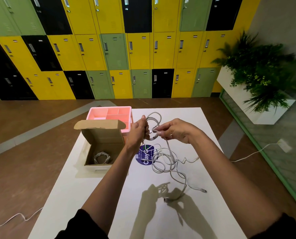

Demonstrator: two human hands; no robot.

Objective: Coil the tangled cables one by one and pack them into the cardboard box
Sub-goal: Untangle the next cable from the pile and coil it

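White surface (pixel 109 195) runs long, away from the person, with open room over its near half. Cardboard box (pixel 104 147) sits at the left edge with its lid standing open on the far side. One coiled cable (pixel 101 157) lies flat inside. Pink tray (pixel 109 112) is right behind the box at the far left corner.

Left hand (pixel 138 130) is raised over the surface, fingers curled round a small coil (pixel 155 118). The coil stands roughly upright, its loop toward the lockers (pixel 116 52). Right hand (pixel 176 131) is just beside it, fingertips pinching the strand at the coil.

That strand drops into the tangle (pixel 168 163) on the surface, right of the box and partly over a blue sticker (pixel 144 158). Its long axis runs from far left to near right. One plug (pixel 203 190) points right; a second (pixel 166 200) lies nearer.

Planter (pixel 257 75) stands beyond the right edge, well apart. Loose white cord (pixel 14 218) lies on the floor, left.
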